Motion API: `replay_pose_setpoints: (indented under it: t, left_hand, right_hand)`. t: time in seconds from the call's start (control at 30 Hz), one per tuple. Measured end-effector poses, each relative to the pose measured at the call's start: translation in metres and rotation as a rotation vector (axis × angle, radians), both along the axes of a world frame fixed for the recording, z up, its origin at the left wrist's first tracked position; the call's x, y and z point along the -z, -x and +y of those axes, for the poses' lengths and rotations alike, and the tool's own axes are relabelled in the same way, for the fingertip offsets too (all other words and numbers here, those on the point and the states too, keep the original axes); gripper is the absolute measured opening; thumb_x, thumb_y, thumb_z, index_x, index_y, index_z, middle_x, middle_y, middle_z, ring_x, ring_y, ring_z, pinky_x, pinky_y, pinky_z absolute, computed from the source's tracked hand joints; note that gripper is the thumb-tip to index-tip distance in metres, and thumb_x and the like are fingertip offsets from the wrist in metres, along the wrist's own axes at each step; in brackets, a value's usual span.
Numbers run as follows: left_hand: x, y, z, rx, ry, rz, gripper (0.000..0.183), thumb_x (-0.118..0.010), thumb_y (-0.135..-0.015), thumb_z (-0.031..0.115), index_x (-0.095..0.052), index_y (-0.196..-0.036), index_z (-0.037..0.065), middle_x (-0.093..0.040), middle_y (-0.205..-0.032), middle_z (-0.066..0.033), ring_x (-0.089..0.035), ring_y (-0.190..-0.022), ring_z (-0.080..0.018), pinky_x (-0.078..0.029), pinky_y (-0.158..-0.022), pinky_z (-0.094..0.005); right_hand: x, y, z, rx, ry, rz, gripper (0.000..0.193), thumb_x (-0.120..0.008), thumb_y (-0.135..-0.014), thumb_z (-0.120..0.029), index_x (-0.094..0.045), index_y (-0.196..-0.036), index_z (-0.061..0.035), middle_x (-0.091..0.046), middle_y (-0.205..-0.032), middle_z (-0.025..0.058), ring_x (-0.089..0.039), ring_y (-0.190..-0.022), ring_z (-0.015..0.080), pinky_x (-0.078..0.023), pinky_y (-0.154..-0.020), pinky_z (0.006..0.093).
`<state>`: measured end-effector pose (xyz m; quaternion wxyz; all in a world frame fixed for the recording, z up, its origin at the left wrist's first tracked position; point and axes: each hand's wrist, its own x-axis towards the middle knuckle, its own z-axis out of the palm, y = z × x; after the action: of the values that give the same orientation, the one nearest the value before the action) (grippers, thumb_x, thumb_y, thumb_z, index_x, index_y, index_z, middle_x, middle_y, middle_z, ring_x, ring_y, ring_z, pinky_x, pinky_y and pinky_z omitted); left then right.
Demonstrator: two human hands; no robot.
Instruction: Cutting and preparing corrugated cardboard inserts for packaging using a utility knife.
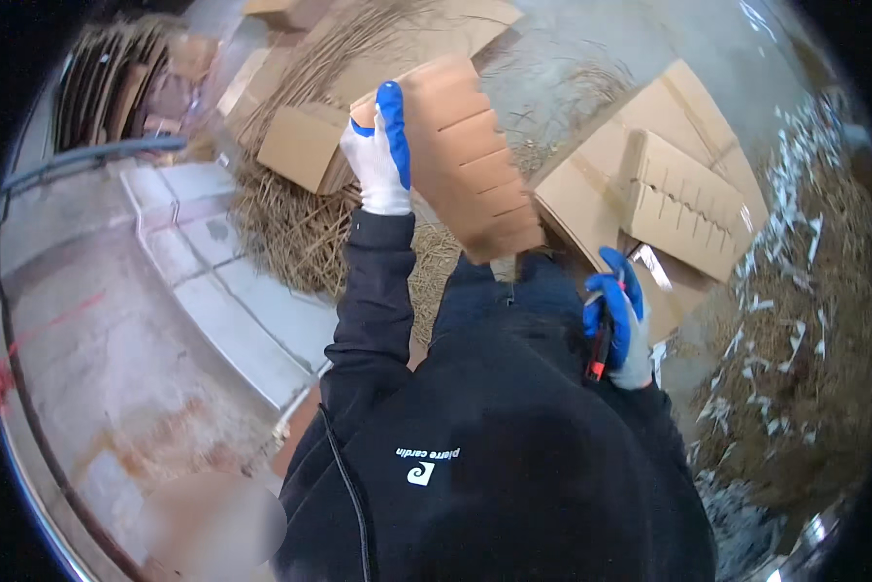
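Note:
My left hand point(380, 155), in a white and blue glove, grips the upper left end of a cardboard piece point(470, 160). One edge of that piece is cut into a row of slots, and it hangs tilted in front of my legs. Lower right, my right hand point(620, 315), gloved the same way, is wrapped round a black and red utility knife point(601, 344). Beside it, a second slotted cardboard piece point(683, 204) lies on a large flat cardboard sheet point(606, 160). A small shiny strip point(653, 267) shows just above the right hand's fingers.
Dry straw-like strands point(290, 233) are heaped at the left, with a small cardboard box point(302, 147) on top. A pile of strands mixed with white scraps point(795, 359) lies at the far right. White tiles point(237, 301) border a low ledge; stacked cardboard point(111, 82) stands far left.

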<state>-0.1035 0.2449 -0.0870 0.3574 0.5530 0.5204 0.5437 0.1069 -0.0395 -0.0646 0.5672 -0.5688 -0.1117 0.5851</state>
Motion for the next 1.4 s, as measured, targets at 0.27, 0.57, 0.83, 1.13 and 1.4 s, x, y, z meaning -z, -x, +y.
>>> replay_pose_setpoints:
  t: [0.27, 0.57, 0.83, 1.13, 1.4]
  left_hand:
    - [0.053, -0.024, -0.062, -0.247, 0.339, -0.16, 0.039, -0.062, -0.1, 0.037, -0.069, -0.096, -0.002, -0.069, -0.088, -0.0004, -0.058, -0.078, -0.0079, -0.048, -0.071, -0.0271]
    - [0.183, -0.094, -0.158, -0.169, 0.718, -0.071, 0.038, -0.066, -0.097, 0.038, -0.072, -0.101, 0.0, -0.073, -0.092, -0.0032, -0.064, -0.079, -0.0095, -0.052, -0.07, -0.0296]
    - [0.287, -0.126, -0.219, -0.358, 0.888, -0.287, 0.041, -0.065, -0.097, 0.041, -0.072, -0.1, 0.0, -0.072, -0.091, -0.002, -0.063, -0.079, -0.0097, -0.05, -0.071, -0.0301]
    - [0.324, -0.106, -0.201, -0.436, 0.879, -0.112, 0.05, -0.062, -0.095, 0.048, -0.073, -0.098, -0.001, -0.074, -0.083, -0.0095, -0.069, -0.076, -0.0197, -0.052, -0.073, -0.0346]
    - [0.362, -0.123, -0.171, -0.372, 0.681, -0.009, 0.036, -0.065, -0.093, 0.036, -0.075, -0.095, 0.002, -0.074, -0.086, -0.0176, -0.072, -0.08, -0.0323, -0.054, -0.072, -0.0397]
  right_hand:
    - [0.05, -0.093, -0.036, -0.336, 0.203, 0.224, 0.058, -0.052, -0.101, -0.031, -0.036, -0.151, -0.0049, -0.061, -0.107, 0.0058, -0.055, -0.064, 0.0096, -0.043, -0.051, 0.0216]
    - [0.082, -0.188, 0.031, -0.897, 0.07, -0.263, 0.053, -0.049, -0.102, -0.015, -0.036, -0.152, -0.0062, -0.061, -0.111, 0.0068, -0.055, -0.078, 0.0078, -0.048, -0.071, 0.0241]
    - [0.159, -0.172, 0.076, -1.319, -0.226, -1.034, 0.047, -0.049, -0.1, -0.013, -0.047, -0.147, -0.0144, -0.064, -0.092, 0.0135, -0.063, -0.074, 0.0261, -0.05, -0.069, 0.0375]
    - [0.188, -0.123, 0.112, -1.494, -0.385, -1.352, 0.034, -0.053, -0.097, -0.02, -0.061, -0.129, -0.0156, -0.064, -0.087, 0.0126, -0.066, -0.078, 0.0317, -0.053, -0.069, 0.042]
    - [0.194, -0.098, 0.165, -1.535, -0.491, -1.553, 0.038, -0.057, -0.095, -0.016, -0.058, -0.133, -0.0171, -0.063, -0.092, 0.0131, -0.065, -0.081, 0.0341, -0.054, -0.069, 0.0429]
